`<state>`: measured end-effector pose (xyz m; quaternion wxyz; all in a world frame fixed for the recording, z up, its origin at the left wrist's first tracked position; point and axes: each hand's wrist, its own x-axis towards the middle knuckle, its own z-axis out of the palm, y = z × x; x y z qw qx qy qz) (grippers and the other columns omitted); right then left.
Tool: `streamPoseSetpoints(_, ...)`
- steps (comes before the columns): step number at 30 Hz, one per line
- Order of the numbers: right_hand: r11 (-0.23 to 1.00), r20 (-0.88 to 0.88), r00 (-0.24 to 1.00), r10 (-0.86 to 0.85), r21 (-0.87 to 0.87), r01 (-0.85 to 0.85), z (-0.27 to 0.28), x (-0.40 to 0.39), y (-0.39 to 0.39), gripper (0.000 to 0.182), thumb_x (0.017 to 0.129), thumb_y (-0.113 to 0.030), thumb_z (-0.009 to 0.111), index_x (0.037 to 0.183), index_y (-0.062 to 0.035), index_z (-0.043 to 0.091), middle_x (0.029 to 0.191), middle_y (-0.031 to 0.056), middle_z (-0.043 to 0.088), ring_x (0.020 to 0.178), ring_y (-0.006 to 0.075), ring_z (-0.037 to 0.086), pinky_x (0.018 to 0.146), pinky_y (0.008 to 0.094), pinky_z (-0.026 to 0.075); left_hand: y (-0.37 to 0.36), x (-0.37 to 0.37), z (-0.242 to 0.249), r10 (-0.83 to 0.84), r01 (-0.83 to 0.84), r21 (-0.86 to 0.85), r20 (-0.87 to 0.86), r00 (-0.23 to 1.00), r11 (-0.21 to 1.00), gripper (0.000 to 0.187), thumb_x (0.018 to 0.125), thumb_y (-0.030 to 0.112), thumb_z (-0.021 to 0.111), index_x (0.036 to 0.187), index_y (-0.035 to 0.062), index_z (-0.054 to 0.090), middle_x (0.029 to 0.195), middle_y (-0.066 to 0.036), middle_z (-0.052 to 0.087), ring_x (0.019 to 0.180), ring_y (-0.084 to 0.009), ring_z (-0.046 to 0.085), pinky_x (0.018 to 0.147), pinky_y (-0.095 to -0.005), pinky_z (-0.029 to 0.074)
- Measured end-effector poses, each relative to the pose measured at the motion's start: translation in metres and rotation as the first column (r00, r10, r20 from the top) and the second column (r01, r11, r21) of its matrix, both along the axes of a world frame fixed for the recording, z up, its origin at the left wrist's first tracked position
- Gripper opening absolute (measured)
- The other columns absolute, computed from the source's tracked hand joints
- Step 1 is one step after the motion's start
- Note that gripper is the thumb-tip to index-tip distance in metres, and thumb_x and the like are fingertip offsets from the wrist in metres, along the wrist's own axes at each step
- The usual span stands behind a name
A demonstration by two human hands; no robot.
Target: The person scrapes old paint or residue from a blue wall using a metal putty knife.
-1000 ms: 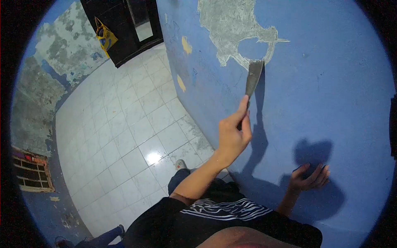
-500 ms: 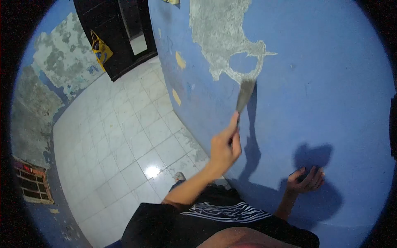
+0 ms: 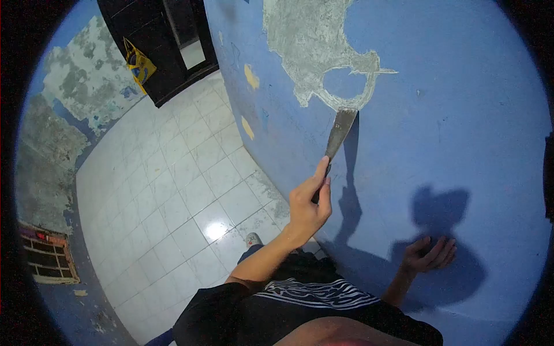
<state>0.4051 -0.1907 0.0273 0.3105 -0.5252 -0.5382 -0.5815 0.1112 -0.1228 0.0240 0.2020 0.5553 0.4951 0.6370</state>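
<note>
My left hand [image 3: 310, 205] is closed around the dark handle of a putty knife [image 3: 340, 130], its index finger stretched along the tool. The flat, worn metal blade points up, with its edge touching the blue wall [image 3: 461, 138] at the lower rim of a scraped grey patch [image 3: 303, 40]. An island of blue paint [image 3: 346, 82] lies inside a scraped ring just above the blade. Lower right, my right hand [image 3: 430, 255] is at the wall with fingers loosely bent and the thumb apart. The gap between them is dark, and I make out no object there.
White floor tiles [image 3: 167, 179] stretch to the left, with a shoe [image 3: 253, 240] on them. A yellow bag [image 3: 140, 66] hangs by a dark door [image 3: 135, 29]. Another peeling wall [image 3: 69, 81] and a barred window [image 3: 49, 256] are at far left.
The view has shifted slightly. The putty knife's blade, blurred before, is now sharp and sits just under the scraped ring. The ring's lower rim looks a little wider and paler.
</note>
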Motion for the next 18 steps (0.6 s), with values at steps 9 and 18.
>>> streamPoseSetpoints(9, 0.999, 0.021, 0.999, 0.03, 0.026, -0.031, 0.001, 0.0, 0.0, 0.036, 0.099, -0.024, 0.054, 0.127, -0.0025, 0.057, 0.135, 0.0151, 0.053, 0.131, 0.0297, 0.046, 0.114, 0.0488, 0.03, 0.026, -0.03, -0.013, 0.097, -0.098, 0.038, 0.03, 0.995, 0.994, 0.031, 0.09, 0.005, 0.067, 0.12, 0.005, 0.068, 0.06, -0.007, 0.057, 0.052, -0.0083, 0.046, 0.05, -0.0249, 0.037)
streamPoseSetpoints(18, 1.0, 0.023, 1.0, -0.001, 0.03, 0.001, 0.004, -0.001, 0.001, 0.035, 0.099, -0.022, 0.053, 0.127, -0.0017, 0.057, 0.135, 0.0152, 0.054, 0.131, 0.03, 0.047, 0.111, 0.0494, 0.033, 0.029, -0.035, -0.013, -0.009, 0.033, -0.108, 0.213, 0.977, 0.994, 0.03, 0.09, 0.007, 0.068, 0.119, 0.0026, 0.068, 0.068, -0.004, 0.065, 0.061, -0.0038, 0.05, 0.055, -0.0206, 0.039)
